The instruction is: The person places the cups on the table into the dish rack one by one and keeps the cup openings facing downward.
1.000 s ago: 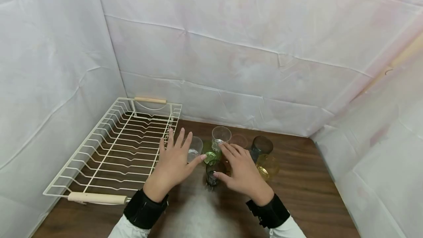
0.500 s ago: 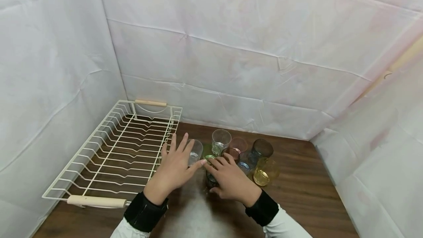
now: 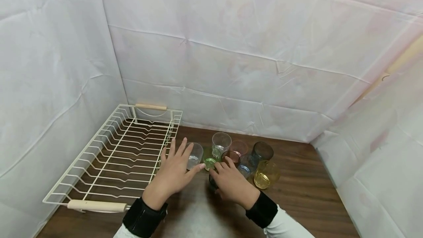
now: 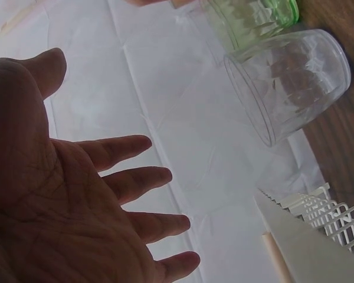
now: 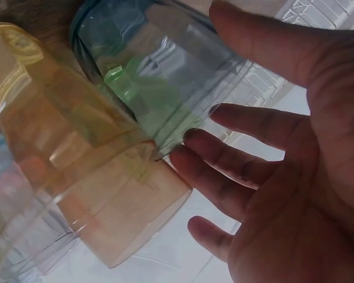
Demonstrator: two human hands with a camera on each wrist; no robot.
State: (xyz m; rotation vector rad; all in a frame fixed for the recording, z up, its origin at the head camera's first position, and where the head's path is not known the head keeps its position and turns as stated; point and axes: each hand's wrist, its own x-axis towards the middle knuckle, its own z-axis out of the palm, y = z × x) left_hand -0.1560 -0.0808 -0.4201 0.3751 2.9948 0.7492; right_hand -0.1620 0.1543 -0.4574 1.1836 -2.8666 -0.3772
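Observation:
Several tinted drinking glasses stand upright in a cluster. My right hand point(image 3: 232, 184) is over the front dark-grey glass point(image 3: 212, 182), mostly hiding it in the head view. In the right wrist view, thumb and loosely bent fingers point(image 5: 248, 121) lie on either side of this grey glass point(image 5: 165, 65), fingertips right at its rim. Beside it stands a brown glass point(image 3: 231, 157). My left hand point(image 3: 173, 173) holds nothing, fingers spread, in front of a clear glass point(image 3: 196, 153). The left wrist view shows that clear glass point(image 4: 289, 85) beyond the fingertips, beside a green glass point(image 4: 253, 20).
A cream wire dish rack point(image 3: 112, 157) with wooden handles stands at the left. Behind and right of my right hand are another clear glass point(image 3: 221, 142), a pink glass point(image 3: 239, 147), a blue glass point(image 3: 246, 168), a dark glass point(image 3: 262, 151) and a yellow glass point(image 3: 266, 175). White sheets enclose the table.
My right hand has moved left and down from above the brown and green glasses to the front dark-grey glass, its fingers bending more. The left hand stays almost where it was.

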